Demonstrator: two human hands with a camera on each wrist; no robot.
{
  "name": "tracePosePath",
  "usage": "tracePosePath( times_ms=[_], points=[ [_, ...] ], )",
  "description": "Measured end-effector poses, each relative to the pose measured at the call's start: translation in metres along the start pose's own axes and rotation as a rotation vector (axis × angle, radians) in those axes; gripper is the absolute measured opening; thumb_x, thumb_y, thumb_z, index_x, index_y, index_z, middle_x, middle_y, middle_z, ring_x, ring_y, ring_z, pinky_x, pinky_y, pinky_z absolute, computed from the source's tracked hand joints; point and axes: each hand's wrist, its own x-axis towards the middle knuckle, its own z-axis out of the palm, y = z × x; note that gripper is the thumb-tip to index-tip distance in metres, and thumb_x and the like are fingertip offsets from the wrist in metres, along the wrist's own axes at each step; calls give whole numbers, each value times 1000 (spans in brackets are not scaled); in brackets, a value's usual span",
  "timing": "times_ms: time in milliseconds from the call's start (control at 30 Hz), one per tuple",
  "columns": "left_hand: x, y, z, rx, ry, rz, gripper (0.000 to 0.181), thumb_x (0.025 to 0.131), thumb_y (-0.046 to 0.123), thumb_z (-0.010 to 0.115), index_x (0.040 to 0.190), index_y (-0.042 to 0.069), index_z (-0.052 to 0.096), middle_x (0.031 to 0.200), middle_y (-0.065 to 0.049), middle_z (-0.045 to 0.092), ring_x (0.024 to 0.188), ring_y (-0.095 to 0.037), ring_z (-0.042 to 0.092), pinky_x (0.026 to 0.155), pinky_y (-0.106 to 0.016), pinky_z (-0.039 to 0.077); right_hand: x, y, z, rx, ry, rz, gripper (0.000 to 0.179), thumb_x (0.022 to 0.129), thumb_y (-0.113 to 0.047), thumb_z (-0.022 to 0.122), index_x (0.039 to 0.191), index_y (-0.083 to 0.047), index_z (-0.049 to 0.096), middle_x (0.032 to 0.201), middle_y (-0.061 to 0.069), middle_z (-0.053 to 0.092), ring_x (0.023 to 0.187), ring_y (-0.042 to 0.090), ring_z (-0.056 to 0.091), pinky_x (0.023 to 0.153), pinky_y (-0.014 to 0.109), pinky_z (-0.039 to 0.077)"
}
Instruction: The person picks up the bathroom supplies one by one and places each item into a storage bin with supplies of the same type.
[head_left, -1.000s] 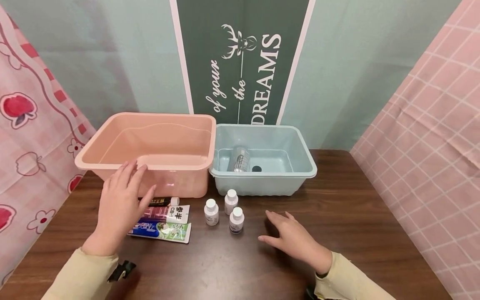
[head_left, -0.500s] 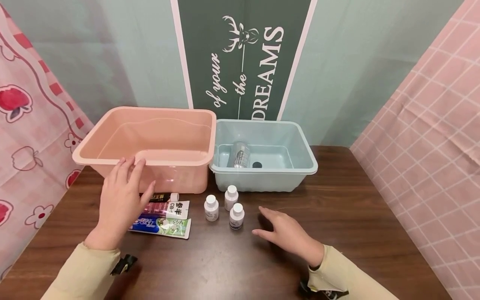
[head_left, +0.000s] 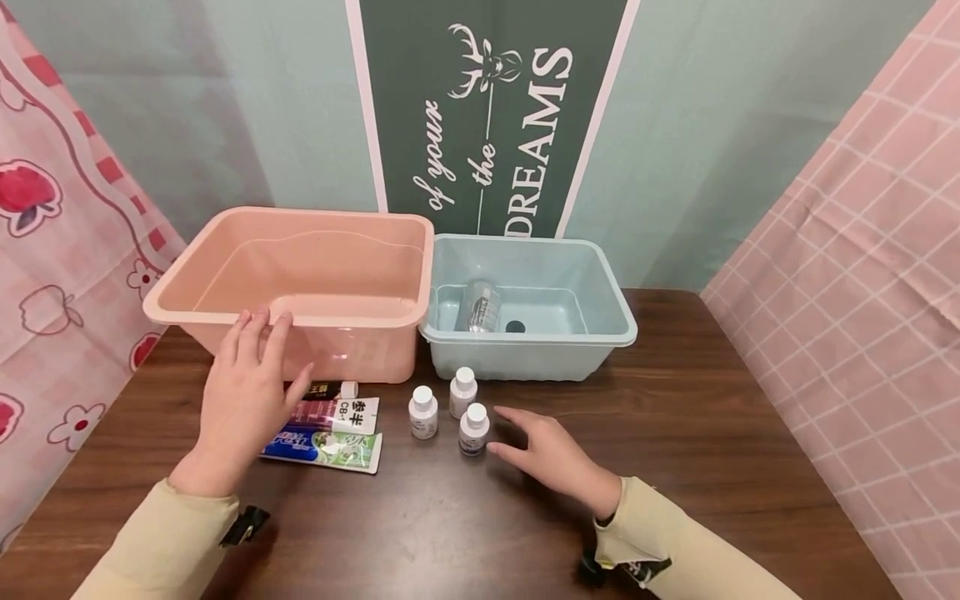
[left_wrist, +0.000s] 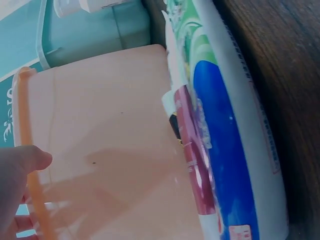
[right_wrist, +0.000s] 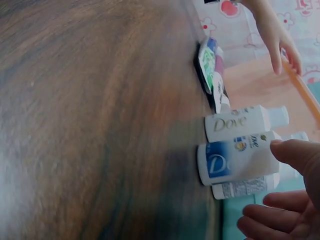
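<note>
My left hand (head_left: 243,396) has its fingertips at the near rim of the pink tub (head_left: 367,354), its thumb spread away; in the left wrist view the thumb (left_wrist: 37,157) shows on the rim's outer side. Below it lie a blue-green toothpaste tube (head_left: 330,450), a red-white tube (head_left: 341,414) and a black tube (head_left: 322,390). My right hand (head_left: 555,458) reaches, thumb and fingers apart, beside a small white bottle (head_left: 473,433); the right wrist view shows its "D" label and blue patch. Two similar bottles stand close: one behind (head_left: 462,396), one left (head_left: 423,417).
A light blue tub (head_left: 525,362) stands against the pink one, with a clear and silver cylindrical container (head_left: 482,310) lying inside. Printed curtains rise behind and at both sides of the brown wooden table (head_left: 712,467).
My right hand has moved left, up to the front bottle. My left hand has come slightly closer to the pink rim. The camera view has tilted a little; tubes and bottles keep their places.
</note>
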Motion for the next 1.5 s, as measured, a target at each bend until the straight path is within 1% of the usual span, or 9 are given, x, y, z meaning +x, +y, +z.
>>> tracePosePath(
  times_ms=[100,200,367,533,767,933,1267,1500],
  points=[
    [0,1,2,-3,-4,6,68,75,26,64,130,-8,43,128,-37,41,121,-52,35,109,-49,21,2,-1,4,29,36,-2,54,82,-30,71,124,-1,56,121,11,61,111,24,57,92,41,45],
    [0,2,2,-3,-8,7,70,74,25,66,131,-7,42,129,-36,40,122,-51,34,108,-50,24,3,-1,9,54,58,-9,54,80,-28,73,124,-3,55,119,9,62,109,22,58,91,39,46],
    [0,4,0,5,-20,-9,73,72,20,72,132,-6,42,131,-35,39,124,-50,34,103,-54,29,6,-1,15,97,68,-24,57,76,-21,77,124,-4,53,116,6,62,106,19,59,90,38,47],
    [-1,4,-2,8,-25,-27,74,70,20,73,132,-6,42,131,-34,39,125,-49,33,102,-55,30,8,-1,20,131,68,-35,54,76,-18,77,122,-6,54,114,4,61,103,18,59,87,37,49],
    [-1,3,0,7,-20,-29,73,71,19,73,133,-5,42,133,-33,39,125,-49,33,98,-58,34,12,-2,23,133,88,-28,50,74,-16,79,118,-5,59,114,5,62,104,18,58,87,39,48],
    [-3,3,1,9,-21,-31,72,72,20,71,133,-5,42,133,-33,39,126,-48,32,94,-60,37,13,-2,25,133,91,-29,49,73,-15,79,116,-5,60,111,4,63,101,18,59,85,38,49],
    [-4,3,2,6,-14,-40,70,74,23,68,133,-4,42,134,-33,38,128,-47,31,92,-61,38,14,-1,26,147,95,-45,47,74,-16,79,115,-5,60,112,4,63,104,17,58,90,39,47],
    [-3,5,0,10,-15,-46,73,72,20,73,133,-4,42,135,-32,38,127,-47,31,91,-62,38,14,-2,27,151,96,-44,46,74,-16,79,115,-5,60,111,4,63,102,16,58,87,38,48]
  ],
)
